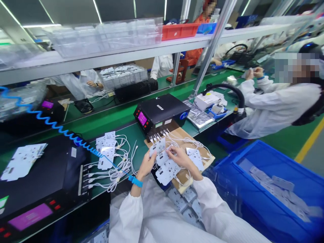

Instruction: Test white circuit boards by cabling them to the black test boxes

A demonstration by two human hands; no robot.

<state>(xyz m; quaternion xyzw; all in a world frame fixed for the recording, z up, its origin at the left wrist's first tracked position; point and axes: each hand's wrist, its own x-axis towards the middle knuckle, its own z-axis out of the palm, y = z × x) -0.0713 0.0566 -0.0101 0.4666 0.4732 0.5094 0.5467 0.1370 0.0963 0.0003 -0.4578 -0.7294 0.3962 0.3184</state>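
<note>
My left hand [146, 164], with a blue strap on its wrist, grips the edge of a white circuit board [157, 145] between thumb and fingers. My right hand [181, 158] is closed in a pinch at the right side of the boards. Whatever lies between its fingertips is too small to make out. Just below the hands, more white boards [167, 172] overlap over a brown cardboard sheet [182, 177]. White cables [186, 139] run from a black test box [162, 113] with a pink screen to the boards around my hands.
Bundled white cables [118, 175] and boards [105, 156] lie at left, near a second black box [58, 168]. A coiled blue cord [58, 127] leads to my wrist strap. A blue bin [227, 162] holds boards at right. A co-worker [275, 98] sits beyond it. A shelf [126, 50] spans above.
</note>
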